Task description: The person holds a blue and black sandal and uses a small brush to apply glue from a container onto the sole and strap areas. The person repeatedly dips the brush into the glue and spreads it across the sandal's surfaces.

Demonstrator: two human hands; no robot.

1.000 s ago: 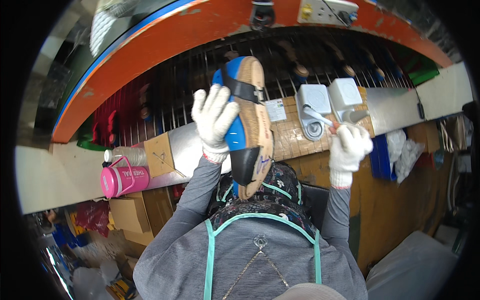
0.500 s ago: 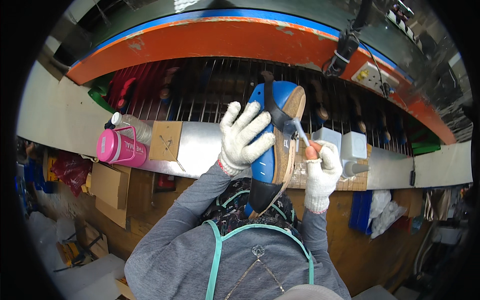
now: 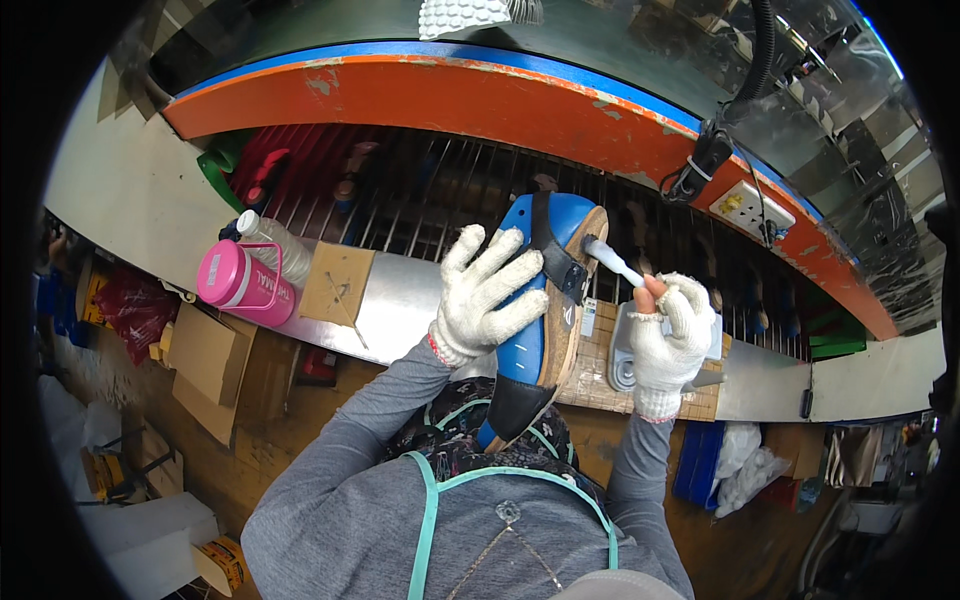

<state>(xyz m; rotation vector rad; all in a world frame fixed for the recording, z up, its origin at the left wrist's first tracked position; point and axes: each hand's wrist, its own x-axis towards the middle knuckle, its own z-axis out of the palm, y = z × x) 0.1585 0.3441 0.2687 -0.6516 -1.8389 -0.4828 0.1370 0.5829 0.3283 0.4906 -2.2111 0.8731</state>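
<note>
A sandal with a cork sole (image 3: 566, 355) and black straps is fitted on a blue shoe last (image 3: 522, 340), tilted upright in front of my chest. My left hand (image 3: 485, 300), in a white knitted glove, holds the last from its left side, fingers spread along it. My right hand (image 3: 672, 335), in a similar glove with bare fingertips, pinches a small brush with a whitish handle (image 3: 622, 264). Its dark bristles touch the cork edge near the upper end of the sole. Below my right hand, a white container (image 3: 620, 365) is partly hidden.
A pink jug (image 3: 240, 283), clear bottle (image 3: 284, 245) and cardboard piece (image 3: 335, 285) with a thin stick stand left on the metal ledge. Beyond runs a rack of metal rods (image 3: 410, 215) carrying more shoes, under an orange beam (image 3: 430, 95). A socket strip (image 3: 750, 212) hangs right.
The brush has moved up along the sole edge, from beside the strap toward the upper end. My right hand has shifted right, uncovering part of the container. The view has tilted slightly.
</note>
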